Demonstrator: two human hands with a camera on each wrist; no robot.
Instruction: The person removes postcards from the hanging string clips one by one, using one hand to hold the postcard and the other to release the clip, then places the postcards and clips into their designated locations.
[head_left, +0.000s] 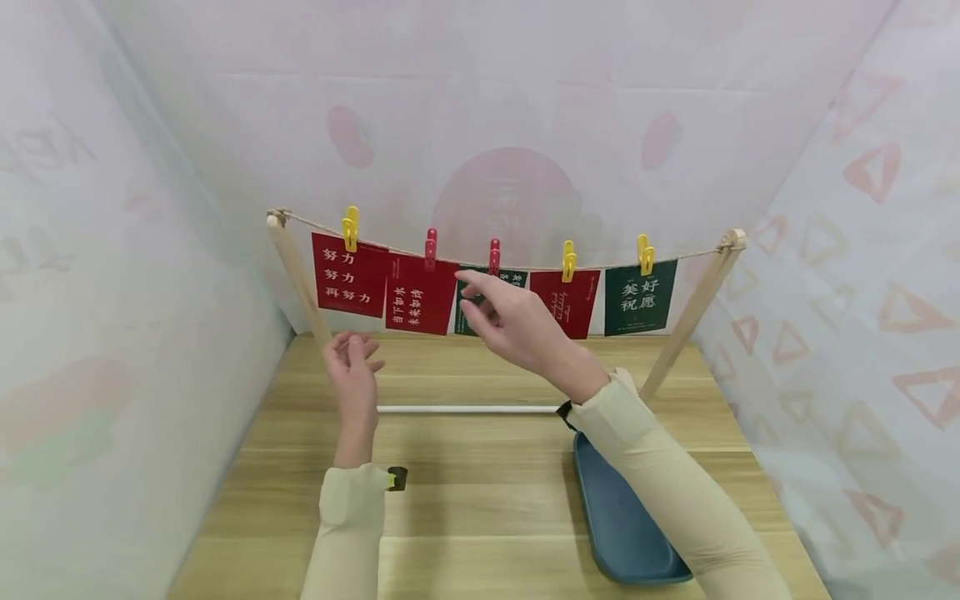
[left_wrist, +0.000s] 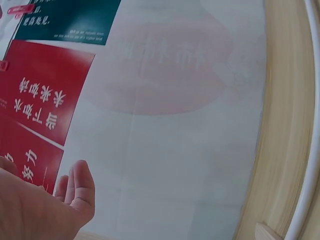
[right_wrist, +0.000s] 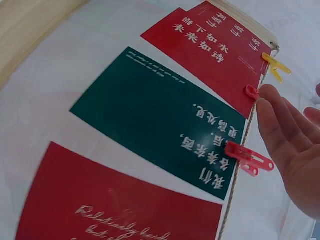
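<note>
Several printed cards hang from a twine line [head_left: 397, 251], each under a plastic clip. From the left come a red card [head_left: 348, 279], a second red card [head_left: 420, 296], a green card [right_wrist: 155, 115], a third red card [head_left: 581, 292] and a green card [head_left: 637, 296]. Yellow clips hold the outer cards and the third red card; a red clip [head_left: 431, 248] and another red clip [right_wrist: 247, 156] hold the middle two. My right hand [head_left: 517, 321] is before the middle green card, fingertips close to the red clips, holding nothing. Low beside the left post, my left hand [head_left: 352, 375] is empty, fingers loosely bent.
Wooden posts stand at the left [head_left: 300, 279] and right [head_left: 693, 317], with the twine tied at their tops. A white rod [head_left: 472, 409] runs low between them. Under my right forearm lies a blue tray [head_left: 626, 533]. Printed sheets wall the wooden table [head_left: 465, 500] on three sides.
</note>
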